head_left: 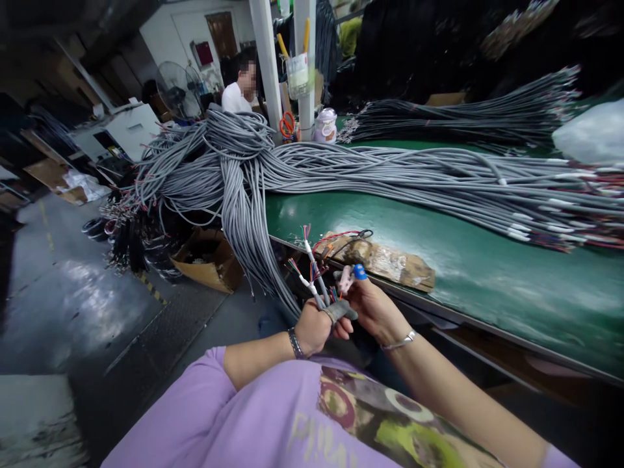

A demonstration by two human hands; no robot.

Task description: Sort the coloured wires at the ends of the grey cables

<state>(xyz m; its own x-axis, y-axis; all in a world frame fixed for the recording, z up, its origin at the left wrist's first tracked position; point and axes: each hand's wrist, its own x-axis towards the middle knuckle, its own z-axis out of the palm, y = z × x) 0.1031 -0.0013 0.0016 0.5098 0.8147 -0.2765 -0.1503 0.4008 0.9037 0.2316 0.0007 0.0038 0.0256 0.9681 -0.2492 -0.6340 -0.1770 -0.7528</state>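
Note:
Close in front of my body, my left hand (314, 327) is closed around a few grey cables (320, 291) whose ends point up and away. White wrapping sits near their tips, and thin coloured wires (306, 233) fan out beyond it. A grey cover wraps a finger of this hand. Beside it, my right hand (373, 305) has its fingers bent together by the wire ends; a blue finger cover (359, 272) and a pinkish wrapped finger show. What those fingers pinch, if anything, is hidden. Just beyond lies a wooden board (412, 270) with tape and red and black leads.
Long grey cable bundles (390, 166) lie across the green table (487, 279) and hang over its left end. Behind are darker cables (453, 120), a purple-white jar (325, 125) and orange-handled scissors (287, 123) by a post. A cardboard box (207, 263) stands below; a person (236, 97) is farther back.

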